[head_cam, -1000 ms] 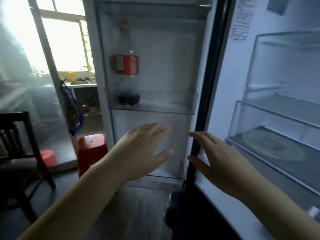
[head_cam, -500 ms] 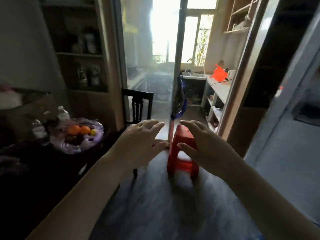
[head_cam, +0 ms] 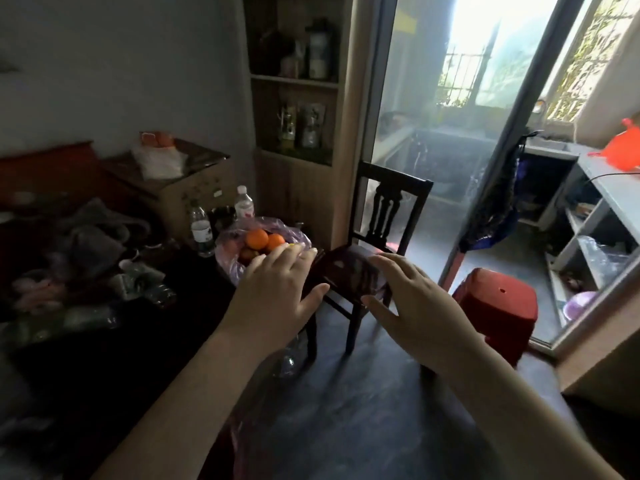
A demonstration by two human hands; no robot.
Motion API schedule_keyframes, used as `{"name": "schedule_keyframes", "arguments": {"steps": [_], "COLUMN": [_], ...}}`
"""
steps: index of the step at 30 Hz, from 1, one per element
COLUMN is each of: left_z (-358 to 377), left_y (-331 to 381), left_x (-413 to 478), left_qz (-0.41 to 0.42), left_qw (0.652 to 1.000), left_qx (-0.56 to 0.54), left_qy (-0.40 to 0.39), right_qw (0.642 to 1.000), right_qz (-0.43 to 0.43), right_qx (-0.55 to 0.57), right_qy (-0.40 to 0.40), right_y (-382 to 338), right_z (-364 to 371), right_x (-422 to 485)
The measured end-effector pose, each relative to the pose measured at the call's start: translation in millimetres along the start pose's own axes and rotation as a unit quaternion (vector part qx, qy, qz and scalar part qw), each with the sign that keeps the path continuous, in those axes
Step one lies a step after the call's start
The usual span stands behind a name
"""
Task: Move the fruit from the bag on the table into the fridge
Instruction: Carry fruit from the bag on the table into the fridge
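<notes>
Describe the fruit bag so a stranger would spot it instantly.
Find the dark table on the left, then its corner nearest the dark wooden chair. There, beside two clear water bottles, sits the purplish see-through plastic bag, open-topped with oranges showing.

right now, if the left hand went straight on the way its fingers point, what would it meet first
Most likely the near rim of the translucent purple plastic bag holding the round oranges; the left hand overlaps it, though depth is unclear.

Dim indoors, blown-out glare at the window (edges bowed, soft).
</notes>
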State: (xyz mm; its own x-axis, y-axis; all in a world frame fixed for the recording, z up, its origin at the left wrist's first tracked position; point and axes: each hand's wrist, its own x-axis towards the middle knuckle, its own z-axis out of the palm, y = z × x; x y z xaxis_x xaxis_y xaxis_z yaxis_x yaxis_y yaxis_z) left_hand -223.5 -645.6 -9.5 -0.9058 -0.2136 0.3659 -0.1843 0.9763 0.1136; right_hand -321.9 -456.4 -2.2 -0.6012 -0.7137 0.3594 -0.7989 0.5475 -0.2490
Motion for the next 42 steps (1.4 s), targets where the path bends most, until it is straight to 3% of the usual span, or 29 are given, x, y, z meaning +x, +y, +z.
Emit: {"name": "schedule_keyframes", "arguments": {"steps": [14,25,34,42], "left_z": [92,125,189,262], "left_y": [-41,-127,-245,-317], "left_x": [119,145,194,224], "left_qz": [-0.155,-0.264,-0.259,-0.247], "left_qw": [0.988,0.964,0.963,0.953], "left_qx": [0.0,0.013,-0.057,-0.135], "left_qy": [-0.003,-0.013,-0.055,-0.11], "right_qw": [0.992,0.966,0.963,0.966], "right_qz": [-0.105,-0.202,-0.145,-0.049], "right_qx": [0.05,0.09,0.07,0.071], "right_qy": [-0.047,-0.131,-0.217,-0.244], "right_y": [132,103,74,60], "right_z": [53,164,262,347], "right_x": [172,282,370,412]}}
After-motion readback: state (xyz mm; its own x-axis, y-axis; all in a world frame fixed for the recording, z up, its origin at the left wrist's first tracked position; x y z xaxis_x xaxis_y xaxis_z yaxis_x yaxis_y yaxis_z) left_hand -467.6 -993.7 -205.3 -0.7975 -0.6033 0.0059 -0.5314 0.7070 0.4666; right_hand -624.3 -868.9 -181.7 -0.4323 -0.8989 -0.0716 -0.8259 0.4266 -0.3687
